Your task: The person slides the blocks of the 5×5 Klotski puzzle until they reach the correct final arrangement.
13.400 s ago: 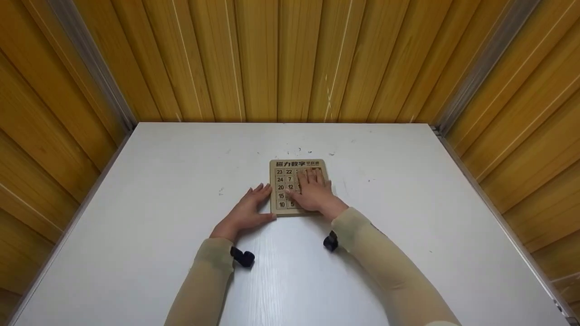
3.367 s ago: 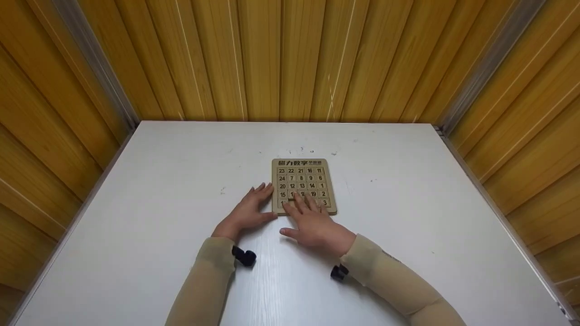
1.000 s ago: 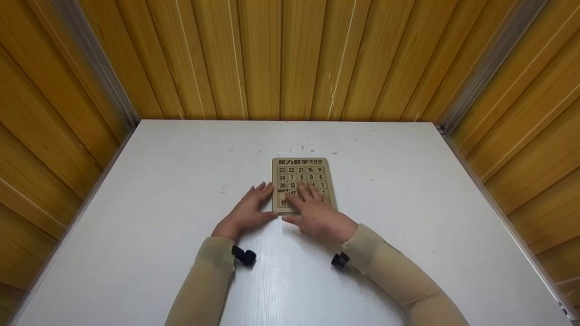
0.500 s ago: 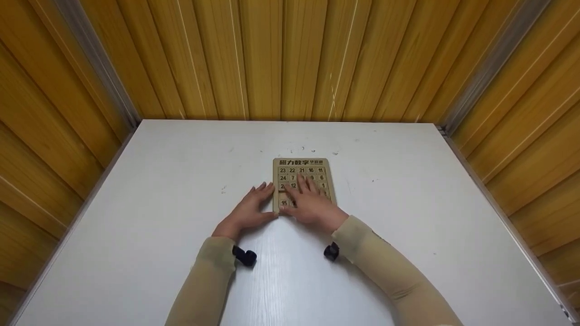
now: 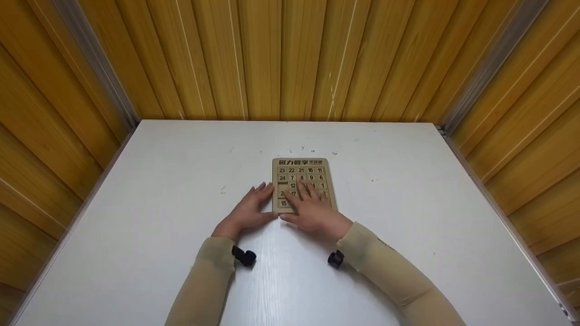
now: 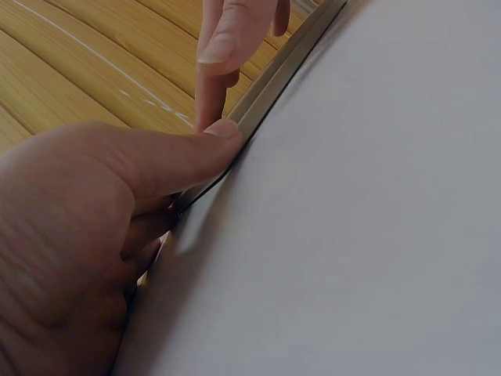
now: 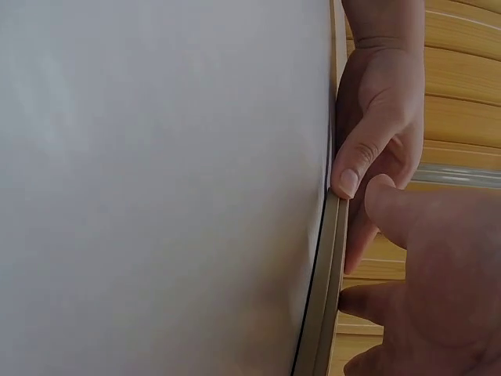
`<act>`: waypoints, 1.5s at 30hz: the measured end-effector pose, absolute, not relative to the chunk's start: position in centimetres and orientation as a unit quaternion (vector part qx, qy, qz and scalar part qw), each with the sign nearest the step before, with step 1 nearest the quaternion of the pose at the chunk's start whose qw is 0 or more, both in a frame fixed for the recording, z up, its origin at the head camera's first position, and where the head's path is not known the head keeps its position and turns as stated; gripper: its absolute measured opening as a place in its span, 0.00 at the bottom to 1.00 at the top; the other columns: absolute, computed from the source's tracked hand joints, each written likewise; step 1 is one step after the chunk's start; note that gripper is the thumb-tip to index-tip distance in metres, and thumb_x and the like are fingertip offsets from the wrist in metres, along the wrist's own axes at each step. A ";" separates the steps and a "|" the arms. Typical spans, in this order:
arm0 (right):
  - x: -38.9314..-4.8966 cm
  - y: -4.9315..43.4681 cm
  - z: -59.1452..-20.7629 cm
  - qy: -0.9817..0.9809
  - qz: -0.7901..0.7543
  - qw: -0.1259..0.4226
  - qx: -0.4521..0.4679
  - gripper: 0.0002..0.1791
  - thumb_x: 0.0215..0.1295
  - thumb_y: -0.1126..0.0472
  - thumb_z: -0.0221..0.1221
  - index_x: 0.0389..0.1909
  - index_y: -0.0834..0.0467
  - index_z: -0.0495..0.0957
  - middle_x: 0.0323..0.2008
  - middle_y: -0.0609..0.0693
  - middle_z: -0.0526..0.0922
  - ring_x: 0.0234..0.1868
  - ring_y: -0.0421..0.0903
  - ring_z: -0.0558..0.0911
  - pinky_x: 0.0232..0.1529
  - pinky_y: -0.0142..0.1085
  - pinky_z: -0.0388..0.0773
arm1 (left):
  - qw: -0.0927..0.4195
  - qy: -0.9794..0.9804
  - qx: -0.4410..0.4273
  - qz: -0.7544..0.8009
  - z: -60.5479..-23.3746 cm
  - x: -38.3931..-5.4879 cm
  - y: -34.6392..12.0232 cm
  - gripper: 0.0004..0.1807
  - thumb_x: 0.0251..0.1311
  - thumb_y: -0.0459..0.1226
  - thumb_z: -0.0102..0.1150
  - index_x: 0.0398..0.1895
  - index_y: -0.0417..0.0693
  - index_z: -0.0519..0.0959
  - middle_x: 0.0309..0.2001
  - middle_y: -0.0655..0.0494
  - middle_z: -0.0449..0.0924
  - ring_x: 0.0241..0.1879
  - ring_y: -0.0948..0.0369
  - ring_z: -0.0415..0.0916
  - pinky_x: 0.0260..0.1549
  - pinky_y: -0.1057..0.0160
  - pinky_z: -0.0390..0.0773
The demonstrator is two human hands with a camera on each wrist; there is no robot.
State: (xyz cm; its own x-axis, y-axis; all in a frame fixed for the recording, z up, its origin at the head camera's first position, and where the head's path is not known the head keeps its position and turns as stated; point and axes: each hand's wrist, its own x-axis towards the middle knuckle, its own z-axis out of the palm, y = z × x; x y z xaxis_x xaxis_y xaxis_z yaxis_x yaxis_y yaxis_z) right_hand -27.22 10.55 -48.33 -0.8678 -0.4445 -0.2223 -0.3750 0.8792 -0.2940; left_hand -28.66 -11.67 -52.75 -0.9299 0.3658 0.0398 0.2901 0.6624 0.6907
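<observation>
A wooden sliding number puzzle (image 5: 293,162) lies flat on the white table, its title strip at the far edge. My left hand (image 5: 247,212) holds its near left corner, fingers along the left side and thumb at the near edge; the left wrist view shows that thumb pressed against the rim. Over the near right part of the board spreads my right hand (image 5: 315,213), its index fingertip on a tile (image 5: 282,194) in the left column. Just beyond that tile is a bare slot (image 5: 282,185). The hand hides several tiles. In the right wrist view, the right fingers touch the board's edge region.
The white table (image 5: 190,181) surrounds the board, with small dark marks beyond it. Wood-patterned panels (image 5: 263,59) stand at the back and both sides. A small black camera sits at each wrist, the left one (image 5: 244,257) close to the tabletop.
Over the last half second, my right hand has drawn back toward me, and the tile 20 has slid nearer by one place, leaving the bare slot behind it. My left hand stays put.
</observation>
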 end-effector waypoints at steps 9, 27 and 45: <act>-27.8 10.8 -48.1 0.955 -0.138 0.145 -0.218 0.45 0.72 0.26 0.45 0.83 0.39 0.46 0.84 0.54 0.29 0.84 0.63 0.33 0.81 0.68 0.38 | 0.056 0.906 0.174 0.383 -52.7 -28.4 -11.7 0.47 0.60 0.47 0.71 0.80 0.48 0.60 0.82 0.46 0.53 0.83 0.42 0.43 0.82 0.39 0.44; -31.4 9.5 -48.6 0.962 -0.144 0.142 -0.181 0.45 0.72 0.28 0.47 0.83 0.42 0.48 0.84 0.57 0.29 0.84 0.65 0.34 0.78 0.73 0.44 | 0.056 0.910 0.183 0.369 -52.7 -28.6 -11.8 0.46 0.62 0.46 0.70 0.80 0.46 0.59 0.82 0.48 0.54 0.84 0.47 0.44 0.83 0.44 0.44; -29.1 10.3 -48.4 0.957 -0.137 0.146 -0.211 0.45 0.73 0.28 0.46 0.84 0.41 0.44 0.84 0.58 0.28 0.84 0.64 0.33 0.81 0.65 0.35 | 0.055 0.908 0.182 0.373 -52.6 -28.5 -11.9 0.47 0.61 0.47 0.70 0.80 0.48 0.59 0.82 0.46 0.52 0.83 0.43 0.43 0.82 0.40 0.43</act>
